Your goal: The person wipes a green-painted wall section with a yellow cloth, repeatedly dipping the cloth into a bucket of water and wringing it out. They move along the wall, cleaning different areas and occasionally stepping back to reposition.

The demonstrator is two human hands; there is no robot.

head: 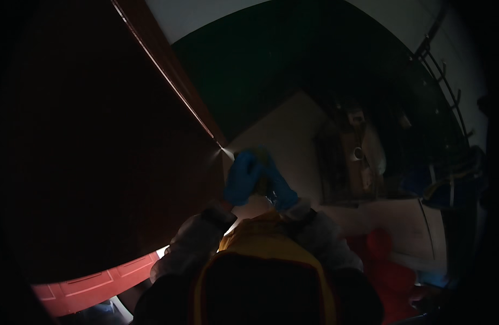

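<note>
The light is very dim and the details are blurred. My left hand (240, 178) and my right hand (283, 187), both in blue gloves, meet in front of my chest. Between them is a soft-looking olive-coloured item (262, 155), perhaps a cloth; its shape is partly hidden by the fingers. Something shiny and clear (271, 198) shows beside my right wrist. Just beyond my left hand is the edge of a dark door (184, 162), with light coming through the gap along its reddish-brown frame (192, 91).
A green-and-white wall (241, 69) stands ahead. On the right, a low surface carries a white cup (358, 153) and several unclear items. A hook rack (442, 77) hangs on the wall. Red objects (389, 264) lie at lower right, and a red panelled door (99, 280) shows at lower left.
</note>
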